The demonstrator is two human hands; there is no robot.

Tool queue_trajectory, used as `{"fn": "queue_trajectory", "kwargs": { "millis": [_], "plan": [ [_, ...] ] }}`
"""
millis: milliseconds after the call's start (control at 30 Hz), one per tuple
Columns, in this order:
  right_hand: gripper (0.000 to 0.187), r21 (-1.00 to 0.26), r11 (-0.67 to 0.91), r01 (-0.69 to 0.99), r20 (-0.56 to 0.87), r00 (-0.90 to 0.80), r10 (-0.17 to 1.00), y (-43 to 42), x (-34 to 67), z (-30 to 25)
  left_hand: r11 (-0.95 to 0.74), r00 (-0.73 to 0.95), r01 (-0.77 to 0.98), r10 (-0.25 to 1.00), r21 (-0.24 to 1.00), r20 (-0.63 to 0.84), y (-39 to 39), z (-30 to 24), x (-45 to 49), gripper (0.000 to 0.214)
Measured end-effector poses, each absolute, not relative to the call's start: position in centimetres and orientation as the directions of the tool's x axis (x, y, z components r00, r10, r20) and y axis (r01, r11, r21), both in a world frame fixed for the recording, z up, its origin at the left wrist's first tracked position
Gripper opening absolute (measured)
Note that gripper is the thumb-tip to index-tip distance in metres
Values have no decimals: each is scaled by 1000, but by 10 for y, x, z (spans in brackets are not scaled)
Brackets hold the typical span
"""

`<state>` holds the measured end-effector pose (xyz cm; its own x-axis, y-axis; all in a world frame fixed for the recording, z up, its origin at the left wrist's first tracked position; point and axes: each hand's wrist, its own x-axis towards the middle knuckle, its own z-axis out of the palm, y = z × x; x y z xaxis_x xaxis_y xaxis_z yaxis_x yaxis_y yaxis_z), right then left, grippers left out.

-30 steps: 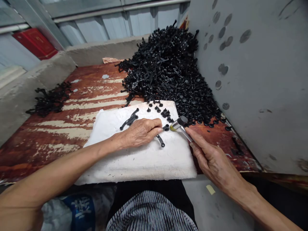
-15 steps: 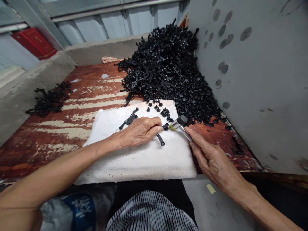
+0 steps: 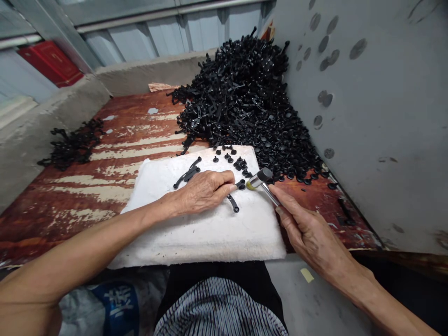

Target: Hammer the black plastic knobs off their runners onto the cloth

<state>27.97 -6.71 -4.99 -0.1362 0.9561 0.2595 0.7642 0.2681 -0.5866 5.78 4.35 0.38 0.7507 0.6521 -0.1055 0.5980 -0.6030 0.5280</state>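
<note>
My left hand is closed over the white cloth pad, thumb and fingertips pinching a small black arm-shaped part whose round end sticks out to the right. My right hand grips the metal handle of a small mallet. One mallet face is black, the other yellowish, and the yellow face is close beside the pinched part. Another curved black arm lies just below my left fingertips. More curved arms rest behind that hand. Several small black round caps with stems sit near the pad's far edge.
A big heap of black parts stands at the back, against the grey panel on the right. A smaller pile of black arms lies at the left on the worn red-brown tabletop. A concrete ledge runs along the back.
</note>
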Motion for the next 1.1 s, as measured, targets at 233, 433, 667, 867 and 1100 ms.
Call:
{"fn": "queue_trajectory", "kwargs": {
  "millis": [233,433,667,867,1100],
  "plan": [
    [47,-592,275,757,269,-136,954,-67,279,-50,-601,751,597,652,532,-106,43,3,59,22],
    [48,-599,273,753,261,-139,955,-65,279,-50,-652,769,592,632,474,-92,44,2,58,22],
    [51,-619,321,717,293,-169,941,-65,281,-39,-656,776,590,622,472,-105,45,4,59,22],
    [55,-489,426,761,429,-216,877,-60,278,-26,-643,759,614,640,457,-119,44,6,63,21],
    [60,-420,459,783,500,-222,837,-66,272,-4,-642,752,630,645,437,-136,43,8,62,21]
  ]
}}
